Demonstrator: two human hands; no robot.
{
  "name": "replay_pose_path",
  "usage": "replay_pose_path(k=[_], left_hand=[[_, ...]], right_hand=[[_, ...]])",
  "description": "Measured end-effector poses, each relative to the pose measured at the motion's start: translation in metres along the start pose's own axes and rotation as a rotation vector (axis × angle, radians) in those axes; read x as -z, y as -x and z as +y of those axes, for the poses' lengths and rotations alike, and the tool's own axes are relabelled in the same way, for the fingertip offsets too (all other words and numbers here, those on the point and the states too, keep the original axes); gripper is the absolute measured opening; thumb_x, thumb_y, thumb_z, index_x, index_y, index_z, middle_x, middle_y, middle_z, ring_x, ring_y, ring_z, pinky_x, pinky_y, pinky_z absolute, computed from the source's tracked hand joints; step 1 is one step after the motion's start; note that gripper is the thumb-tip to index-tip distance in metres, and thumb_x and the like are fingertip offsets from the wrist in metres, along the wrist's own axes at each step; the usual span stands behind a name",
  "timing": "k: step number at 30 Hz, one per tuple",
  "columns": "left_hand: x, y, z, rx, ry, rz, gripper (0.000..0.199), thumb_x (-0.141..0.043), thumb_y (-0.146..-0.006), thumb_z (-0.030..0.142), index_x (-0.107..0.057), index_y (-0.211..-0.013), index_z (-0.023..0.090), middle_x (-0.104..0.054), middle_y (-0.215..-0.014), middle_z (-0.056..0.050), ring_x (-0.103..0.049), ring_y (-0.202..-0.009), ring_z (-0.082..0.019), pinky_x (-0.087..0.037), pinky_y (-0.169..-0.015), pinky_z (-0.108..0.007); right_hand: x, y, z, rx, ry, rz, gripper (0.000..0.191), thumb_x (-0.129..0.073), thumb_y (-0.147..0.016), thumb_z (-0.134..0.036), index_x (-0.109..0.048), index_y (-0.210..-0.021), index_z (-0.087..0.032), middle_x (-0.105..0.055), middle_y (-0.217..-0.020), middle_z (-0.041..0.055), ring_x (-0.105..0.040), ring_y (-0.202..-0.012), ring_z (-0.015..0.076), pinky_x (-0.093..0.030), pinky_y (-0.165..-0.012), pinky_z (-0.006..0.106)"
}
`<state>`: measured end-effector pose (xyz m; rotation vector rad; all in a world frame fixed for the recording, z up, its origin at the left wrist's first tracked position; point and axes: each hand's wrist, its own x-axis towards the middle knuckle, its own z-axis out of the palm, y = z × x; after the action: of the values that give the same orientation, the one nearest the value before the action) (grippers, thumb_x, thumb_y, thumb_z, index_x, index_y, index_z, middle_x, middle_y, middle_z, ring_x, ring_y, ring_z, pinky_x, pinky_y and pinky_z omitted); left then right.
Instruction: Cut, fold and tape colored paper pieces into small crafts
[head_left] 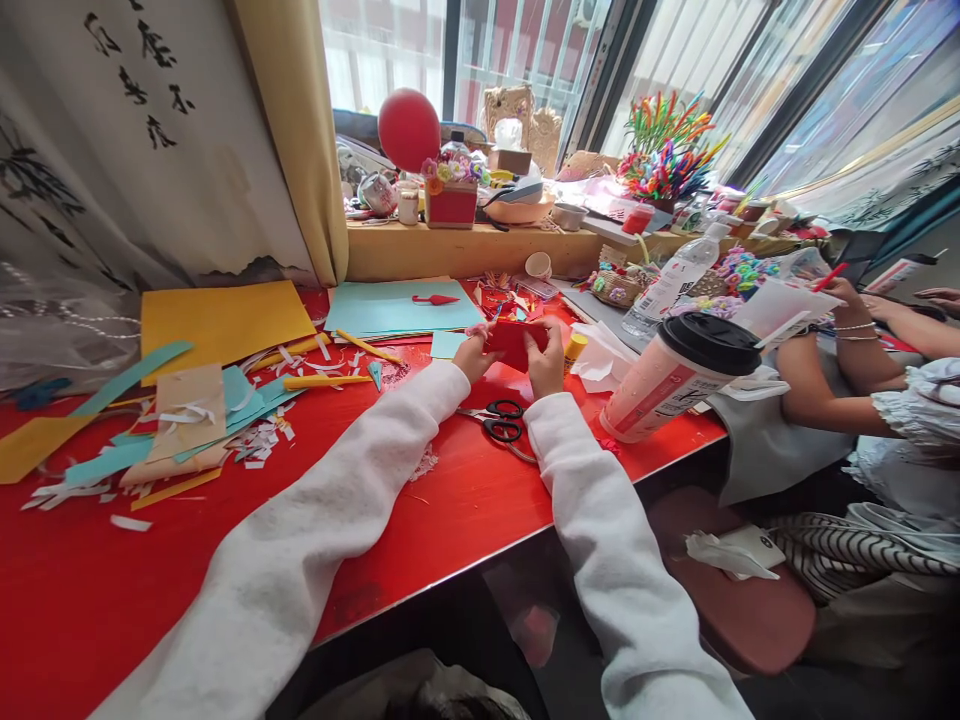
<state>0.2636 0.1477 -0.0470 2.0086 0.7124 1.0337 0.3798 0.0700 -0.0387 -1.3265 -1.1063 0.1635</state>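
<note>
A small piece of red paper (511, 344) is held up between my two hands, just above the red table (450, 510). My left hand (475, 354) grips its left edge, and my right hand (546, 360) pinches the right side with the thumb on its face. Below the hands lie black-handled scissors (502, 430), blades pointing left. A small light-blue paper square (448, 345) rests left of my left hand. Close to my right hand are a yellow glue stick (574, 348) and crumpled white paper (602, 358). A red paper cutout (435, 299) lies on light-blue sheets (352, 308).
A tall paper cup with black lid (667, 375) and a plastic bottle (679, 275) stand at the right. Paper scraps (255, 440) and a yellow sheet (225, 318) cover the left side. Another person's arms (825, 370) are at the far right. A cluttered windowsill (465, 240) runs behind.
</note>
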Motion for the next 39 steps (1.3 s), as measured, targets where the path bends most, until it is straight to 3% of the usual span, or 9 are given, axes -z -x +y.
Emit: replay_pose_path(k=[4, 8, 13, 18, 21, 25, 31, 35, 39], left_hand=[[-0.004, -0.001, -0.005, 0.03, 0.012, -0.032, 0.04, -0.063, -0.061, 0.009, -0.05, -0.099, 0.011, -0.056, -0.103, -0.012, -0.052, -0.103, -0.025, -0.038, -0.095, -0.039], [-0.004, -0.001, -0.006, 0.003, 0.113, -0.056, 0.055, -0.059, -0.066, 0.011, -0.038, -0.117, 0.011, -0.055, -0.109, -0.013, -0.057, -0.098, -0.019, -0.045, -0.088, -0.032], [-0.001, 0.001, -0.005, 0.041, 0.113, -0.009, 0.035, -0.056, -0.07, 0.012, -0.049, -0.105, 0.011, -0.06, -0.098, -0.01, -0.058, -0.093, -0.019, -0.044, -0.09, -0.035], [0.0, 0.002, -0.008, 0.04, 0.107, -0.025, 0.04, -0.054, -0.071, 0.009, -0.048, -0.11, 0.015, -0.06, -0.099, -0.007, -0.06, -0.089, -0.018, -0.046, -0.087, -0.035], [0.0, 0.003, -0.009, 0.005, 0.094, -0.071, 0.045, -0.05, -0.07, 0.007, -0.048, -0.114, 0.017, -0.059, -0.109, -0.006, -0.058, -0.097, -0.018, -0.043, -0.091, -0.034], [0.0, 0.005, -0.006, -0.079, -0.001, -0.13, 0.048, -0.044, -0.07, 0.005, -0.05, -0.116, 0.019, -0.055, -0.119, -0.005, -0.053, -0.108, -0.018, -0.039, -0.096, -0.033], [0.001, 0.005, 0.002, -0.092, -0.09, -0.066, 0.044, -0.044, -0.075, 0.01, -0.047, -0.118, 0.014, -0.053, -0.123, -0.008, -0.049, -0.113, -0.017, -0.037, -0.098, -0.029], [-0.001, 0.002, -0.001, -0.075, -0.399, -0.091, 0.049, -0.046, -0.077, 0.017, -0.038, -0.124, 0.009, -0.05, -0.124, -0.012, -0.051, -0.108, -0.019, -0.041, -0.093, -0.03], [0.0, 0.001, -0.004, -0.141, -0.548, -0.123, 0.048, -0.052, -0.071, 0.014, -0.045, -0.118, 0.007, -0.045, -0.129, -0.015, -0.038, -0.122, -0.023, -0.028, -0.105, -0.035]], right_hand=[[-0.003, 0.0, 0.003, -0.017, -0.001, -0.061, 0.026, -0.045, -0.077, -0.025, -0.039, -0.102, -0.02, -0.053, -0.105, 0.0102, -0.054, -0.097, 0.0181, -0.045, -0.089, 0.036], [-0.008, 0.003, 0.013, -0.146, -0.028, -0.124, 0.031, -0.046, -0.074, -0.02, -0.036, -0.103, -0.017, -0.052, -0.108, 0.013, -0.055, -0.095, 0.0191, -0.046, -0.087, 0.039], [-0.012, 0.002, 0.021, -0.182, -0.075, -0.133, 0.05, -0.051, -0.069, -0.02, -0.029, -0.113, -0.015, -0.041, -0.124, 0.0168, -0.051, -0.105, 0.0186, -0.044, -0.091, 0.036], [-0.012, -0.003, 0.033, -0.29, -0.089, -0.2, 0.036, -0.053, -0.07, -0.029, -0.04, -0.101, -0.016, -0.057, -0.101, 0.013, -0.057, -0.094, 0.0221, -0.047, -0.083, 0.044], [-0.012, -0.003, 0.04, -0.298, -0.067, -0.196, 0.035, -0.052, -0.071, -0.026, -0.038, -0.101, -0.018, -0.056, -0.103, 0.0111, -0.056, -0.095, 0.0209, -0.047, -0.083, 0.044], [-0.012, -0.001, 0.043, -0.302, -0.02, -0.181, 0.042, -0.049, -0.069, -0.014, -0.033, -0.107, -0.019, -0.051, -0.112, 0.012, -0.053, -0.102, 0.0198, -0.046, -0.087, 0.042], [-0.01, -0.004, 0.036, -0.304, 0.095, -0.158, 0.039, -0.044, -0.075, -0.016, -0.036, -0.113, -0.015, -0.056, -0.11, 0.0131, -0.057, -0.097, 0.0185, -0.048, -0.084, 0.038], [-0.004, -0.005, 0.027, -0.282, 0.247, -0.121, 0.038, -0.043, -0.078, -0.015, -0.043, -0.115, -0.01, -0.056, -0.115, 0.0155, -0.055, -0.105, 0.0202, -0.041, -0.093, 0.037], [-0.002, -0.003, 0.022, -0.285, 0.415, -0.122, 0.04, -0.044, -0.074, -0.008, -0.049, -0.114, -0.005, -0.054, -0.119, 0.0192, -0.049, -0.114, 0.0258, -0.033, -0.099, 0.041]])
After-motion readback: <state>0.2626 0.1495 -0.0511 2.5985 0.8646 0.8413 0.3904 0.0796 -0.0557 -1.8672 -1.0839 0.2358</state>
